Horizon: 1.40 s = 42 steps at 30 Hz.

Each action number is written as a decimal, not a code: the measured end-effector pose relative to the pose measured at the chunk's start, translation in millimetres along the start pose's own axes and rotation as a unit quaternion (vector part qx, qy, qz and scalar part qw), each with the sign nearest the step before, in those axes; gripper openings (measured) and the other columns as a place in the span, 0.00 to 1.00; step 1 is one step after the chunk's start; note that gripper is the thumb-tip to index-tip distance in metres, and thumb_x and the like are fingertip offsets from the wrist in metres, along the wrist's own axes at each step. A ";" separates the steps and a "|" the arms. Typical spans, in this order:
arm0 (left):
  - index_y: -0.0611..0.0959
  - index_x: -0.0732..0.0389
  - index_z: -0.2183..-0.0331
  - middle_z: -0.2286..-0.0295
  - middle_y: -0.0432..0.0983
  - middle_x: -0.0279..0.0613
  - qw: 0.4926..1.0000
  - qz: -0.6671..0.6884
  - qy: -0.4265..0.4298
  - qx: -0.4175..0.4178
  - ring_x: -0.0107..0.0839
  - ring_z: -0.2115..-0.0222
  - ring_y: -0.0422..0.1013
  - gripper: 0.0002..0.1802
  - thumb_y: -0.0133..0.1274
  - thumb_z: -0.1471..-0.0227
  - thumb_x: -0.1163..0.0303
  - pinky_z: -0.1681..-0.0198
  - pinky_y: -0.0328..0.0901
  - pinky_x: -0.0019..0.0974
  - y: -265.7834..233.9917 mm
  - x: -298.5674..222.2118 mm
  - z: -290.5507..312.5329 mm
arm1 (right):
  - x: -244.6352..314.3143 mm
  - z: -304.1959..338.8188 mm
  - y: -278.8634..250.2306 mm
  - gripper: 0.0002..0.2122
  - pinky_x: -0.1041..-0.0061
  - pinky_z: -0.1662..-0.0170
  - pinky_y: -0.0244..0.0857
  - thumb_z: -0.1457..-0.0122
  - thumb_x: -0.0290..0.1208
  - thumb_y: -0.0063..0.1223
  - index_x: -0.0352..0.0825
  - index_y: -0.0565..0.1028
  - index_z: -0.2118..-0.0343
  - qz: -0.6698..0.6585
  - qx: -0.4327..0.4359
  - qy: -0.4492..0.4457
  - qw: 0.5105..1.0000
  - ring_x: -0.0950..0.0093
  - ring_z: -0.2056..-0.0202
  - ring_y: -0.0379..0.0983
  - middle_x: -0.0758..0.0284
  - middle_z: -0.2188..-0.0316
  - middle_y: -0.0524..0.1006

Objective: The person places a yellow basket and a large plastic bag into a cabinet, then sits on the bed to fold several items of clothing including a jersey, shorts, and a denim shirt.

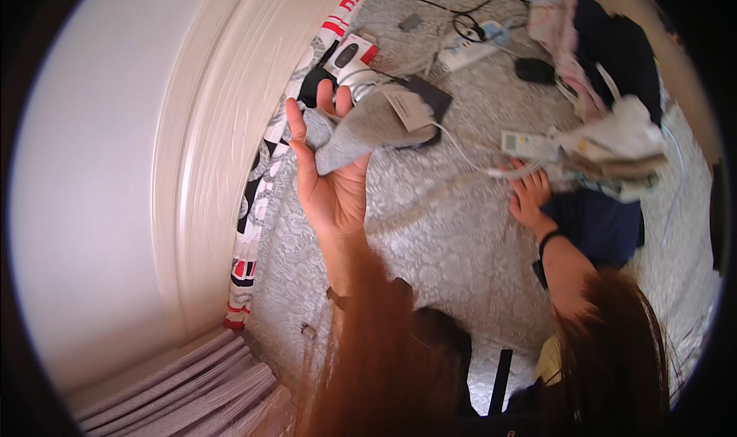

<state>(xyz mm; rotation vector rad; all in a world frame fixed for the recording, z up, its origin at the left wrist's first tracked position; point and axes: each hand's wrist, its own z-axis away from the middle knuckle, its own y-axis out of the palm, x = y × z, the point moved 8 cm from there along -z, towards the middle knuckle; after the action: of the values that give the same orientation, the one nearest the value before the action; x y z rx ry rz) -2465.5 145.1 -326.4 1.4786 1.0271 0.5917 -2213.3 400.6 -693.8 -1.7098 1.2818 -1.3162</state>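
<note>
My left hand (335,195) is raised, palm up, holding a soft grey cloth piece that looks like a sock (361,134). Its fingertips show past the far side of the cloth. Just beyond the sock is a white charger block (411,108), partly over a dark flat item (430,95). A white cable (461,153) curves from the block toward my right hand (531,197). That hand leans on the grey patterned bedspread (437,230), fingers stretched and slightly apart, fingertips against the cable. Whether they press on it I cannot tell.
A white remote control (522,143) lies beyond my right hand. Folded clothes (618,157) and dark blue cloth (599,218) are piled at right. Farther back are a power strip (472,49), a black mouse-like object (533,70) and a small box (351,53). A wall (100,168) borders the left.
</note>
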 end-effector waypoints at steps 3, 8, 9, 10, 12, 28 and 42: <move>0.59 0.43 0.17 0.20 0.57 0.57 0.942 -0.327 0.077 -0.026 0.62 0.21 0.60 0.40 0.55 0.19 0.59 0.21 0.60 0.75 65.4 -2.7 132.8 | 27.8 23.5 19.2 0.31 0.44 0.20 0.51 0.33 0.40 0.58 0.44 0.79 0.26 -0.003 -0.047 0.017 0.999 0.48 0.24 0.63 0.53 0.22 0.71; 0.57 0.52 0.17 0.25 0.66 0.69 0.908 -0.396 -0.079 0.108 0.71 0.28 0.70 0.49 0.65 0.27 0.72 0.26 0.68 0.68 123.9 68.2 352.5 | 82.9 169.5 -59.0 0.36 0.42 0.20 0.52 0.25 0.60 0.47 0.43 0.73 0.22 -0.463 0.007 0.339 0.819 0.47 0.22 0.62 0.53 0.18 0.65; 0.58 0.55 0.18 0.25 0.66 0.71 0.901 -0.415 -0.073 0.100 0.72 0.29 0.71 0.48 0.65 0.28 0.72 0.28 0.71 0.66 133.4 55.9 397.8 | 181.4 189.3 -68.7 0.38 0.40 0.21 0.55 0.25 0.65 0.42 0.43 0.71 0.21 -0.667 0.080 0.275 0.688 0.46 0.23 0.64 0.53 0.18 0.65; 0.55 0.54 0.17 0.24 0.63 0.70 0.898 -0.427 -0.078 0.079 0.72 0.28 0.69 0.50 0.63 0.29 0.74 0.27 0.71 0.66 146.4 32.4 445.1 | 303.9 204.2 -107.0 0.41 0.39 0.22 0.58 0.24 0.70 0.38 0.43 0.69 0.19 -0.845 0.177 0.168 0.476 0.45 0.24 0.66 0.53 0.18 0.64; 0.56 0.55 0.17 0.23 0.62 0.70 0.886 -0.448 -0.079 0.084 0.71 0.28 0.70 0.49 0.63 0.28 0.74 0.28 0.72 0.64 191.1 10.6 527.8 | 470.5 251.1 -221.0 0.48 0.37 0.24 0.64 0.23 0.79 0.30 0.43 0.64 0.16 -0.938 0.272 0.054 0.208 0.44 0.26 0.70 0.54 0.17 0.63; 0.87 0.58 0.52 0.72 0.81 0.24 0.729 -0.680 0.074 -0.019 0.12 0.77 0.65 0.12 0.71 0.28 0.63 0.75 0.59 0.26 437.8 -26.5 761.1 | 584.3 562.2 -636.6 0.06 0.75 0.60 0.87 0.21 0.25 0.62 0.31 0.80 0.47 -0.587 -0.294 0.187 0.730 0.77 0.58 0.88 0.65 0.56 0.88; 0.91 0.58 0.55 0.61 0.83 0.28 0.694 -0.712 -0.093 -0.046 0.19 0.63 0.72 0.12 0.70 0.28 0.60 0.57 0.67 0.28 204.3 54.1 696.5 | 406.4 630.1 -453.6 0.15 0.66 0.49 0.89 0.26 0.33 0.71 0.32 0.81 0.44 -0.664 -0.113 0.358 0.646 0.65 0.50 0.88 0.59 0.49 0.86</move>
<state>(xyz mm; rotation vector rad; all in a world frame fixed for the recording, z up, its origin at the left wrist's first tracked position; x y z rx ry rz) -1804.3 -154.4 -272.5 0.2786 1.5662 -0.6301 -1458.9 120.0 -347.3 -2.5274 0.2176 -2.9831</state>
